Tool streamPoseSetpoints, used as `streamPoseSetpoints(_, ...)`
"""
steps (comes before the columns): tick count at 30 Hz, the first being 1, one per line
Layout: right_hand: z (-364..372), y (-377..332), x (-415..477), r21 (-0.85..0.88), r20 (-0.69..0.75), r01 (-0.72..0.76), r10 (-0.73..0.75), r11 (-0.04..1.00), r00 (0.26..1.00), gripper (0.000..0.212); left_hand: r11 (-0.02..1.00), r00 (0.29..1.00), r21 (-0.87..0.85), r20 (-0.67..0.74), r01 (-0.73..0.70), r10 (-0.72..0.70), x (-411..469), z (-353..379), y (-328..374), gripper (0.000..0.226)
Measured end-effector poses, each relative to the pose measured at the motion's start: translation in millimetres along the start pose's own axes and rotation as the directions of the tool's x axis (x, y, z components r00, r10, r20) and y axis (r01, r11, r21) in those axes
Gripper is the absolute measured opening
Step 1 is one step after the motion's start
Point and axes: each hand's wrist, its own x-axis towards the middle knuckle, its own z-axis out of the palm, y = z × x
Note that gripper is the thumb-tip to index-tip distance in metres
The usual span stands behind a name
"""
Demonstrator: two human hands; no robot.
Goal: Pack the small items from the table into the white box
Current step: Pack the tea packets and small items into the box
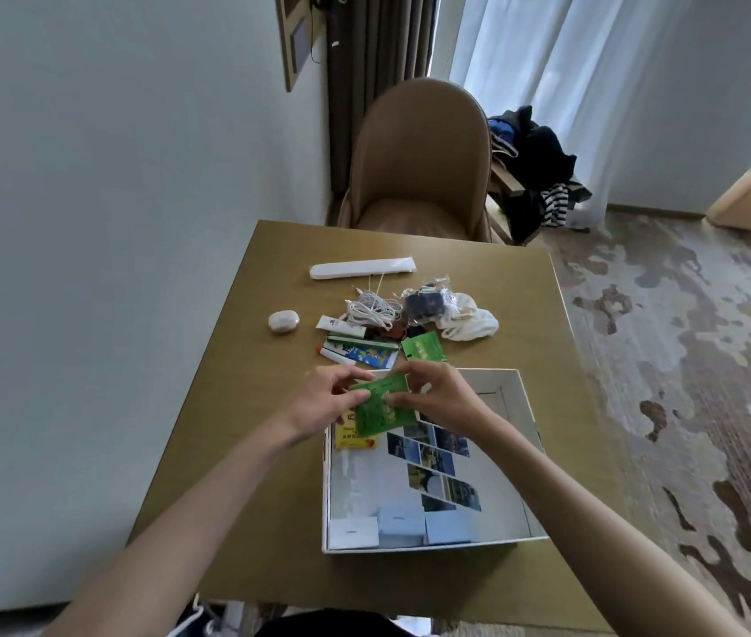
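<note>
Together, our left hand and right hand pinch a green packet between thumbs and fingertips, one hand on each side. We hold it tilted just above the far left corner of the box. The box sits open on the table, toward our near right. Inside it, a yellow packet lies under the green one, and a photo card covers the floor. A white carton and two blue cartons line the near wall.

Beyond the box, a second green packet lies just past the far wall. Beside it are some tubes, with a coiled white cable behind them. Next comes what looks like a dark item in a clear bag, touching a white cloth. An oval case sits apart to the left, and a long white pack lies farthest off. A chair stands at the table's far edge.
</note>
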Motion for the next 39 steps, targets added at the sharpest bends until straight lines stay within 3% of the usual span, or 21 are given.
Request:
streamPoseSetpoints(2, 10, 12, -4, 0.102, 0.035, -0.091, 0.088, 0.991, 0.995, 0.025, 0.997, 1.000, 0.071, -0.020, -0.013, 0.015, 1, 4, -1, 0.025)
streamPoseSetpoints(5, 29, 30, -6, 0.157, -0.004, -0.215, 0.218, 0.964, 0.976, 0.017, 0.972, 0.980, 0.231, -0.174, -0.054, 0.096, 4, 4, -5, 0.025)
streamPoseSetpoints(9, 51, 47, 2, 0.237, -0.064, -0.354, 0.379, 0.905, 0.923, 0.028, 0.970, 0.949, 0.240, -0.295, -0.043, 0.115, 3, -5, -18, 0.021)
streamPoseSetpoints(15, 79, 53, 17, 0.224, -0.135, -0.355, 0.390, 0.907, 0.911, 0.028, 0.959, 0.943, 0.283, -0.314, -0.017, 0.110, 2, -10, -30, 0.022)
streamPoseSetpoints(20, 82, 49, 15, 0.333, -0.238, -0.318, 0.405, 0.888, 0.883, 0.020, 0.980, 0.914, 0.198, -0.398, 0.005, 0.075, 11, -12, -28, 0.020)
streamPoseSetpoints(24, 67, 37, -2, 0.101, -0.277, -0.333, 0.348, 0.937, 0.895, 0.026, 0.986, 0.916, 0.165, -0.395, -0.008, 0.074, 30, -14, -28, 0.020)
streamPoseSetpoints(28, 31, 13, -18, 0.001, -0.352, -0.157, 0.148, 0.988, 0.924, 0.014, 0.985, 0.930, 0.174, -0.361, -0.009, 0.073, 56, -17, -32, 0.017)
streamPoseSetpoints(31, -3, 0, -6, -0.180, -0.468, -0.045, -0.045, 0.983, 0.883, 0.009, 0.979, 0.953, 0.204, -0.299, 0.006, 0.057, 81, -19, -29, 0.018)
streamPoseSetpoints(33, -21, 0, 14, -0.269, -0.493, -0.038, -0.103, 0.962, 0.864, 0.010, 0.945, 0.982, 0.322, -0.186, 0.064, -0.003, 95, -20, -28, 0.017)
streamPoseSetpoints(35, -32, 8, 43, -0.330, -0.434, -0.122, -0.036, 0.936, 0.900, 0.016, 0.913, 0.992, 0.396, -0.109, 0.097, -0.058, 106, -21, -30, 0.017)
streamPoseSetpoints(37, -37, 21, 74, -0.451, -0.275, -0.202, 0.080, 0.869, 0.958, 0.026, 0.898, 0.992, 0.422, -0.077, 0.125, -0.102, 117, -22, -33, 0.019)
streamPoseSetpoints(39, -38, 38, 102, -0.630, -0.098, -0.178, 0.151, 0.756, 0.984, 0.034, 0.880, 0.987, 0.448, -0.058, 0.158, -0.148, 127, -21, -38, 0.022)
